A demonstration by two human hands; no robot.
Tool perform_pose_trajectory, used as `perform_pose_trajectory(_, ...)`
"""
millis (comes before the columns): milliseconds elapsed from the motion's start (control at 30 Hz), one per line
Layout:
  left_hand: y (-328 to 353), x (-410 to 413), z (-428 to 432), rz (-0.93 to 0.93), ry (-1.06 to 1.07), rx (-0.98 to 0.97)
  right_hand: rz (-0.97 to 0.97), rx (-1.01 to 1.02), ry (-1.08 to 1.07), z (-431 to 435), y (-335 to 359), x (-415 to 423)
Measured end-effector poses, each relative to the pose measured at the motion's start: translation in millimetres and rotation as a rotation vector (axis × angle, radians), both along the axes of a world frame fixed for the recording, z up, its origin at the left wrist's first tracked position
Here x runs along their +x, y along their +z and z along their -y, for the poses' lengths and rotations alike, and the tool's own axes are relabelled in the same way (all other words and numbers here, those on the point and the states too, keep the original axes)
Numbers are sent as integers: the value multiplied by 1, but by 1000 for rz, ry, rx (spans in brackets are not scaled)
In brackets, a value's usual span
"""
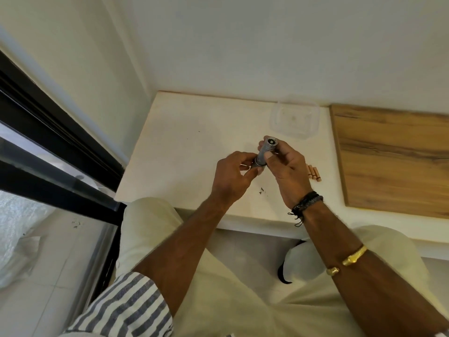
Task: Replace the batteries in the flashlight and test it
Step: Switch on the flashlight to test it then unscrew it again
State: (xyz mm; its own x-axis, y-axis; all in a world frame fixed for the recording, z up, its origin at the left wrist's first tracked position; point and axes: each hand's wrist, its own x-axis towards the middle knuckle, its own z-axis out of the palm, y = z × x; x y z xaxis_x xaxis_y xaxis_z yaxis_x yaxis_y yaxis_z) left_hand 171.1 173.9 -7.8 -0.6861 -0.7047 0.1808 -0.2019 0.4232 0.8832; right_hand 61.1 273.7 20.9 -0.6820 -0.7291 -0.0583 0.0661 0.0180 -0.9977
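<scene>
A small grey metal flashlight point(265, 152) is held above the white table point(184, 142), its lens end pointing up and away from me. My right hand point(289, 171) grips the head end of the barrel. My left hand point(233, 176) pinches the near tail end with thumb and fingers; whether the tail cap is on or off is hidden by the fingers. Three copper-coloured batteries point(314, 173) lie side by side on the table just right of my right hand.
A clear plastic container point(295, 120) stands on the table behind the flashlight. A wooden board point(393, 156) covers the table's right side. White walls close the back, a dark window frame point(48, 142) runs along the left. My knees sit below the table's front edge.
</scene>
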Motion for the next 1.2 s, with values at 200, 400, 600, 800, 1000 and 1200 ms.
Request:
perform_pose_trajectory(200,4,-17,47,-11,11,-10,-194,78,12,44,8,-24)
perform_pose_trajectory(400,8,-45,100,46,39,-68,-244,71,-33,93,8,-54)
perform_pose_trajectory(600,-2,-76,144,72,84,-68,-261,95,-40,145,-7,-78)
perform_pose_trajectory(800,-11,-105,175,74,113,-57,-340,120,-34,184,-17,-102)
perform_pose_trajectory(1000,-21,-126,194,100,114,-45,-379,120,-54,205,-27,-120)
perform_pose_trajectory(1200,-28,-137,207,133,81,-60,-337,111,-96,210,-37,-127)
